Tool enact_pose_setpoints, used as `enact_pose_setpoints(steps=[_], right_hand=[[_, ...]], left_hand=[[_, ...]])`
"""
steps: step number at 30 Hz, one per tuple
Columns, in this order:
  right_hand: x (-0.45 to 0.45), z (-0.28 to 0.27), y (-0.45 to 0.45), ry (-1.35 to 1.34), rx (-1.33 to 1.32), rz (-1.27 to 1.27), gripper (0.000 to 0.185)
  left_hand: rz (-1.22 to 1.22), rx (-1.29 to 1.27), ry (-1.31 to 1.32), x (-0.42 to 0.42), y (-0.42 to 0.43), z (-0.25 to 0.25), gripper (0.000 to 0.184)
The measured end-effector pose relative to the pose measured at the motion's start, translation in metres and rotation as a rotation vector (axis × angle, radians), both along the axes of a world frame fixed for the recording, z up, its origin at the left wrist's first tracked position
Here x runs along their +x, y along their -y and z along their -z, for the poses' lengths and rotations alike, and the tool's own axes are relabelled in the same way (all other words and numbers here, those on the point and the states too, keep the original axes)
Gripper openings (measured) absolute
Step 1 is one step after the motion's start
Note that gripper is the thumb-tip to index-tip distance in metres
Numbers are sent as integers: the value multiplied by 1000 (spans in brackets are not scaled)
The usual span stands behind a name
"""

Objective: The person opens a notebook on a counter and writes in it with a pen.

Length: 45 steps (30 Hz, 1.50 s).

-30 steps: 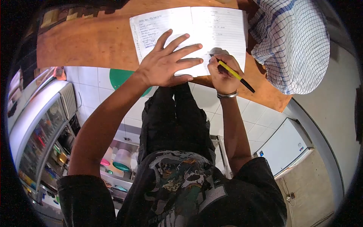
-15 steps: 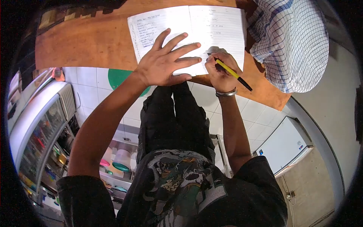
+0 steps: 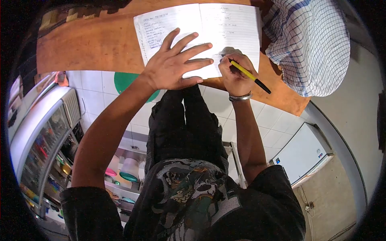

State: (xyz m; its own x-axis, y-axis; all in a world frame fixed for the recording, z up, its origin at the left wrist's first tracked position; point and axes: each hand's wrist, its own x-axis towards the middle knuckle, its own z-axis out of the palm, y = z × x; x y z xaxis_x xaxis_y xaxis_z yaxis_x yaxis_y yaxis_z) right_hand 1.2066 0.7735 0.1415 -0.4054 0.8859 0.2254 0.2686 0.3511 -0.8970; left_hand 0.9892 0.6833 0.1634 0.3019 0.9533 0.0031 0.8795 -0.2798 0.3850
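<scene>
Leftward, table stretches away; rightward, a cloth crowds the edge of the lined, partly handwritten notebook. Left hand lies spread, right hand pinches a pen.

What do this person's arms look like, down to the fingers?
Short black sleeves leave both arms bare. A silvery bangle circles the right wrist; the left wrist has none. The fingers wear no gloves; no cables show.

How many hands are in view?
2: the left hand, spread over the open notebook, and the right hand, holding a yellow-and-black pen at the right-hand page.
</scene>
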Motion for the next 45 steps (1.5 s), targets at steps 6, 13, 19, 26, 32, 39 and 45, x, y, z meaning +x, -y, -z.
enact_pose_setpoints(steps=[6,13,19,26,32,39,45], right_hand=[[3,0,-2,91,83,-4,15],[0,-1,-3,64,116,-21,15],[2,2,-2,84,97,7,16],[1,-5,-5,184,131,-31,16],[2,3,-2,99,69,2,18],[1,4,-3,81,109,13,17],[2,5,-2,58,69,21,17]], left_hand=[[2,4,-19,0,1,2,52],[7,4,-33,0,1,3,53],[6,3,-37,0,0,1,52],[11,13,21,-1,0,1,55],[10,-1,26,-1,0,1,55],[10,-21,27,-1,0,0,57],[5,-16,-12,-1,0,1,56]])
